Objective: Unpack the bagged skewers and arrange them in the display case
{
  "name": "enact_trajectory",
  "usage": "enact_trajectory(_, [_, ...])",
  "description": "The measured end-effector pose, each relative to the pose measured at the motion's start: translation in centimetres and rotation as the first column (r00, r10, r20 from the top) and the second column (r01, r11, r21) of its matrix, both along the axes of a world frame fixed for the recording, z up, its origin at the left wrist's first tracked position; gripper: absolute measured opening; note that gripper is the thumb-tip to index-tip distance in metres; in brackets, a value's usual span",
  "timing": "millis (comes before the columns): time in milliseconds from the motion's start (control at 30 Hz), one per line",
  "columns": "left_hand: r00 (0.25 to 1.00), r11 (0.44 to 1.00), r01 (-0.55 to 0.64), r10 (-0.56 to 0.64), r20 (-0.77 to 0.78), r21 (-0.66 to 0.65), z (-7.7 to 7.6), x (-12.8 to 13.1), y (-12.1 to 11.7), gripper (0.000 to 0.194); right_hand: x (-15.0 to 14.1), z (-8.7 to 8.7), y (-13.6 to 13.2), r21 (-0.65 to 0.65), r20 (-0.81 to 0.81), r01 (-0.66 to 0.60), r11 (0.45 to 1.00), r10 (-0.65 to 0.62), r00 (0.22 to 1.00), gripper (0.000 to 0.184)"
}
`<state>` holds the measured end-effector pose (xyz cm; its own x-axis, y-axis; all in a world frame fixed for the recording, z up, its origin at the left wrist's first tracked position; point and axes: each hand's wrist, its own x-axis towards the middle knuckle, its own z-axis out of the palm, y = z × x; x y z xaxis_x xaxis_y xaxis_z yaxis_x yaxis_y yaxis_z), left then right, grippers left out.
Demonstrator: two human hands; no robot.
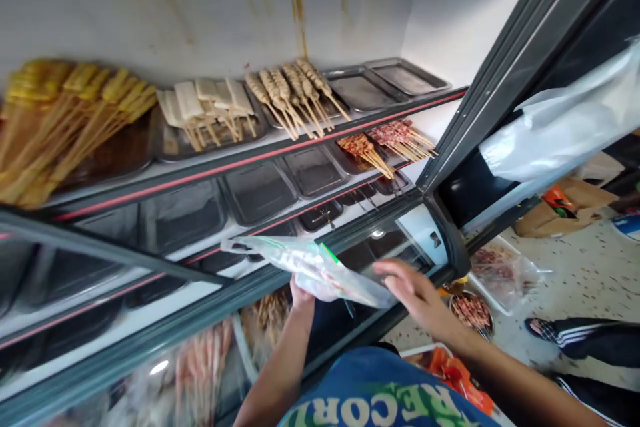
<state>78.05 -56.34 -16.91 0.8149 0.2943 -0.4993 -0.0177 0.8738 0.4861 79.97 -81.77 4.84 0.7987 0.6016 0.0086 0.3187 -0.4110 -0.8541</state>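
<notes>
A clear plastic bag (320, 267) with a green strip is held before my chest, at the front rail of a display fridge (280, 273). My left hand (303, 290) grips it from below, fingers partly hidden behind the plastic. What the bag holds, I cannot make out. Just off its right end is my right hand (413, 290), fingers stretched and apart, with nothing visible in them. On the upper shelf beyond are yellow skewers (85, 100), white block skewers (205, 103) and pale spiral skewers (295, 90). Red meat skewers (400, 137) lie one shelf down.
Metal trays (260, 190) line the shelves. A dark frame post (480, 73) stands to the right. On the floor are a bowl of meat (471, 312), a bagged tray (500, 270) and orange packages (460, 377). Another person's legs (595, 343) are at the right.
</notes>
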Motion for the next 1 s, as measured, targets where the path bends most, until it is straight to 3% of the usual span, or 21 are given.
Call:
enact_trajectory(67, [0.997,0.997,-0.072,0.071,-0.028,-0.042,-0.7,0.0,0.6,0.038,-0.4,2.9,0.0,0.077,0.215,-0.07,0.995,0.052,0.975,0.029])
enact_trajectory(100, [0.995,0.994,-0.092,0.09,-0.032,-0.064,-0.8,0.0,0.8,0.04,-0.5,4.3,0.3,0.054,0.315,-0.153,0.987,0.128,0.94,0.028])
enact_trajectory(167, [0.995,0.989,-0.102,0.1,-0.023,-0.108,-0.6,0.0,0.9,0.043,-0.6,6.3,1.3,-0.093,0.473,-0.286,0.954,0.295,0.83,0.03])
enact_trajectory(200, [0.995,0.987,-0.1,0.099,-0.015,-0.129,-0.3,-0.1,0.8,0.044,-0.6,6.8,2.0,-0.187,0.538,-0.291,0.938,0.346,0.768,0.03])
enact_trajectory(267, [0.995,0.981,-0.096,0.098,0.006,-0.167,0.5,-0.4,0.7,0.047,-0.6,7.4,3.5,-0.355,0.656,-0.222,0.908,0.411,0.633,0.027])
enact_trajectory(333, [0.994,0.975,-0.1,0.107,0.027,-0.2,1.2,-0.8,0.6,0.048,-0.5,7.5,4.8,-0.437,0.757,-0.173,0.883,0.465,0.458,0.025])
enact_trajectory(433, [0.989,0.963,-0.121,0.137,0.051,-0.241,2.0,-1.0,0.8,0.049,-0.7,8.1,5.9,-0.417,0.875,-0.216,0.883,0.455,0.168,0.027])
enact_trajectory(500, [0.983,0.953,-0.153,0.173,0.054,-0.261,2.2,-1.0,1.1,0.05,-0.8,8.5,6.3,-0.419,0.895,-0.264,0.869,0.444,0.041,0.026])
enact_trajectory(567, [0.976,0.941,-0.189,0.212,0.054,-0.281,2.3,-1.0,1.5,0.048,-0.5,8.8,6.5,-0.493,0.852,-0.258,0.831,0.521,0.05,0.026])
enact_trajectory(700, [0.965,0.918,-0.224,0.257,0.06,-0.328,2.9,-1.3,2.3,0.04,1.0,9.3,7.1,-0.622,0.666,-0.176,0.763,0.634,0.392,0.026])
enact_trajectory(733, [0.963,0.914,-0.227,0.263,0.064,-0.336,3.2,-1.4,2.5,0.039,1.2,9.5,7.3,-0.615,0.649,-0.182,0.767,0.623,0.436,0.026])
enact_trajectory(800, [0.959,0.909,-0.234,0.274,0.073,-0.344,3.7,-1.7,3.0,0.04,1.2,10.2,7.7,-0.558,0.69,-0.209,0.803,0.589,0.421,0.026])
enact_trajectory(900, [0.95,0.904,-0.243,0.294,0.101,-0.353,4.6,-2.2,3.7,0.044,-0.1,11.1,7.8,-0.432,0.83,-0.254,0.865,0.492,0.264,0.031])
enact_trajectory(1000, [0.941,0.897,-0.254,0.316,0.124,-0.361,5.2,-2.7,4.2,0.046,-1.7,11.1,7.5,-0.393,0.877,-0.301,0.869,0.452,0.161,0.037])
